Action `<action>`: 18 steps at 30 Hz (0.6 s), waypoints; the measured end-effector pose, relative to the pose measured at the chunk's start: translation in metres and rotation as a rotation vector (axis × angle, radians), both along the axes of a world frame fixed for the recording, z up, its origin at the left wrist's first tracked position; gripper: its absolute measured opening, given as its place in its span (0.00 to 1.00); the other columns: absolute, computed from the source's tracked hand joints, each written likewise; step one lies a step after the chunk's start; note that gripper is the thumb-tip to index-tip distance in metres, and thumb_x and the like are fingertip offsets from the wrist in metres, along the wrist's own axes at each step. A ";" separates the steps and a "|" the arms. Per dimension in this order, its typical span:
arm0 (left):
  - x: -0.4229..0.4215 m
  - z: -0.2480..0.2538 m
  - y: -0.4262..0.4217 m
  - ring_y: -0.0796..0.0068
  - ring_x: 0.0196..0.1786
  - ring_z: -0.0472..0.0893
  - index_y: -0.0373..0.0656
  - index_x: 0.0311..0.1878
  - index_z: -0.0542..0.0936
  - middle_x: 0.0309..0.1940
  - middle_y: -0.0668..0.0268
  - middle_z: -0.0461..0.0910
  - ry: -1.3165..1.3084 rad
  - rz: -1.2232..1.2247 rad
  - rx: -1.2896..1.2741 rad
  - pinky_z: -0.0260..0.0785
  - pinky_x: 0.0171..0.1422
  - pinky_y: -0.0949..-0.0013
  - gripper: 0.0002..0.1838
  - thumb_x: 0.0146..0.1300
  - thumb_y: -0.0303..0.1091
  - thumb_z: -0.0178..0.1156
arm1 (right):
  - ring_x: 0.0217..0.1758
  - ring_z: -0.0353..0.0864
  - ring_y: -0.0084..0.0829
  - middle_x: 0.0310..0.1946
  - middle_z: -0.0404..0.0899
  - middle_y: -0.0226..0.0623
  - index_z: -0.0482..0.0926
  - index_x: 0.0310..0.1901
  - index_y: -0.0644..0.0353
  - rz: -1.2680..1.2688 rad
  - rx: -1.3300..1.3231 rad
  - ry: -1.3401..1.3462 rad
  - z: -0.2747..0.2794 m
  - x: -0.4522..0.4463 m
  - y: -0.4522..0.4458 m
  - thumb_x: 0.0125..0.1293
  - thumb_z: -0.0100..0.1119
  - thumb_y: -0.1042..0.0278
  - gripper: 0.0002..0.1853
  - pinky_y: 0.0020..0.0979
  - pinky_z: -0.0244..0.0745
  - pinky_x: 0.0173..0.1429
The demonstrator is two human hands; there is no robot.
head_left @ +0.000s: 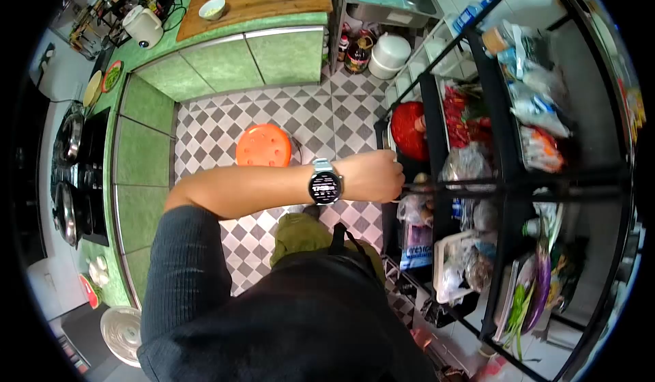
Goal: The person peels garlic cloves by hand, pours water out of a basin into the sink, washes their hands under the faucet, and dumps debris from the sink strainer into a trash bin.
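My left hand (379, 176) is closed in a fist in front of my body, its back facing up and the curled fingers mostly out of sight. Nothing shows in it. On that wrist sits a smartwatch (325, 187) with a light strap and a lit round face. The knuckles come up to the black shelf rack (443, 189) on the right; I cannot tell if they touch. Nearest to the fist, on the rack, is a red round item (409, 131). My right hand is out of view.
An orange stool (263, 146) stands on the checkered floor ahead. Farther off, a white bowl (212, 8) rests on a wooden board (280, 0) beside the sink (402, 17). Pans (66, 215) sit on the left stove. An eggplant (541, 286) lies on the rack.
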State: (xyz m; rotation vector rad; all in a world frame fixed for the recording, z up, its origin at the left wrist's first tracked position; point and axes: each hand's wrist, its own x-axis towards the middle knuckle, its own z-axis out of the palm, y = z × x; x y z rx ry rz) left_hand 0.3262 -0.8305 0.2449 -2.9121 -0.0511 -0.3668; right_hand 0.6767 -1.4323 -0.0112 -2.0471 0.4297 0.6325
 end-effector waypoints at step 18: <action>-0.179 -0.121 0.234 0.58 0.42 0.87 0.46 0.47 0.86 0.40 0.59 0.87 -0.079 1.262 -1.020 0.79 0.47 0.59 0.12 0.61 0.33 0.61 | 0.26 0.79 0.24 0.26 0.82 0.30 0.86 0.36 0.60 0.822 0.134 0.440 -0.152 0.023 0.437 0.63 0.69 0.66 0.07 0.28 0.74 0.31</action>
